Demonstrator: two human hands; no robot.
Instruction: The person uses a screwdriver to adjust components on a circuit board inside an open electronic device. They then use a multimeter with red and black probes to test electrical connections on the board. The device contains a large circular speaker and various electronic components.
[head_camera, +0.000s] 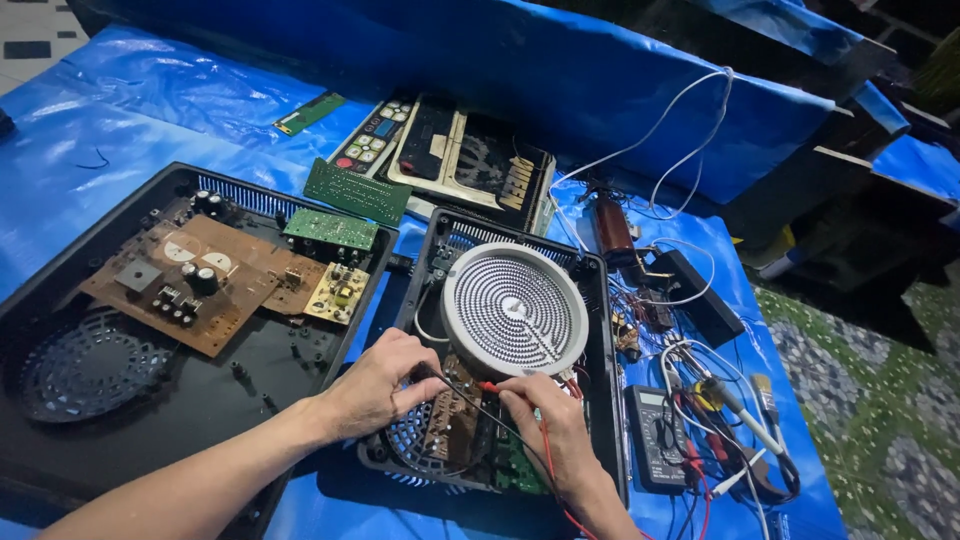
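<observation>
Down at the fingertips, much is hard to make out: the tip of the red probe (487, 386) disappears among small parts on the brown circuit board (447, 420), and I cannot tell just what it touches. The right hand (553, 424) pinches that probe between thumb and forefinger, the other fingers curled under. The left hand (385, 383) has its fingers bunched together on a black probe, whose tip is covered by the fingers; only its thin black lead shows, running toward the right hand. The red lead runs from the right hand down past the wrist and out of the bottom edge.

The red probe is slim, with a bright red grip, lying nearly level, its long axis running left to right and its tip pointing left toward the other hand.

Both hands work inside the open black cooker housing (603, 380), just below the round, ribbed heating coil (514, 308). A green board (517, 468) is partly hidden under the right wrist. Right of the housing lies a dark multimeter (655, 438) among tangled wires. To the left sits a larger black housing (120, 420), cut off by the frame, on a blue tarp (120, 110).
</observation>
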